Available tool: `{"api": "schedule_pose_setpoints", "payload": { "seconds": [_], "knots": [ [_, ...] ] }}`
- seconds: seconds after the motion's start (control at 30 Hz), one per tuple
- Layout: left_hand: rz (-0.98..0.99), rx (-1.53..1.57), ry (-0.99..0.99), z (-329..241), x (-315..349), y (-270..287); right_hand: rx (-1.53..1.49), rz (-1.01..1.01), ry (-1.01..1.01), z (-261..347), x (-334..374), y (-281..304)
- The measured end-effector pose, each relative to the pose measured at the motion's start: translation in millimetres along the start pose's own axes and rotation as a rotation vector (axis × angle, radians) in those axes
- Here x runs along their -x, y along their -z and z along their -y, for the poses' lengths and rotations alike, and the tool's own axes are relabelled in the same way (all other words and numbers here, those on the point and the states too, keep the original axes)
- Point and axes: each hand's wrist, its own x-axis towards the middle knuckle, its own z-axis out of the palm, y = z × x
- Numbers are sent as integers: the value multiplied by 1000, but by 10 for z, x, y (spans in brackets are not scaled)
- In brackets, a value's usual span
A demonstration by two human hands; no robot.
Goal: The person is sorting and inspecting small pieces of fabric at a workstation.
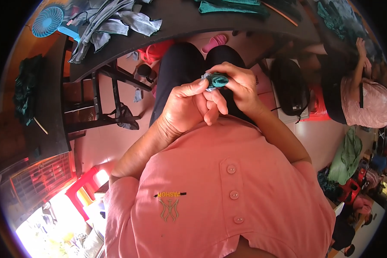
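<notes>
In front of my lap, both hands meet at a small bunched piece of dark green fabric [219, 81] with a light grey edge. My left hand [187, 103] pinches its grey side between thumb and forefinger, while the other fingers curl loosely below. The green end sits in the grip of my right hand [241, 86], with thumb and fingers closed around it. The fabric is folded into a roll, and its inner side is partly hidden by my fingers.
A dark table [172, 26] curves across the far side, carrying grey fabric strips [116, 23], green cloth [232, 6] and a blue fan [48, 20]. A black bag [290, 86] lies to my right, near a red stool [318, 105]. Other people sit farther right.
</notes>
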Motion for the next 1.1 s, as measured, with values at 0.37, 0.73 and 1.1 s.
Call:
{"api": "schedule_pose_setpoints", "payload": {
  "seconds": [0.37, 0.73, 1.1],
  "knots": [
    [-3, 89, 189, 42, -4, -39, 325, -245, 203, -456, 53, -407],
    [-100, -3, 3, 29, -81, 170, 207, -172, -7, 170, 0, 290],
    [-212, -134, -17, 71, -111, 1, 539, -154, 283, 135, -51, 168]
  ]
}}
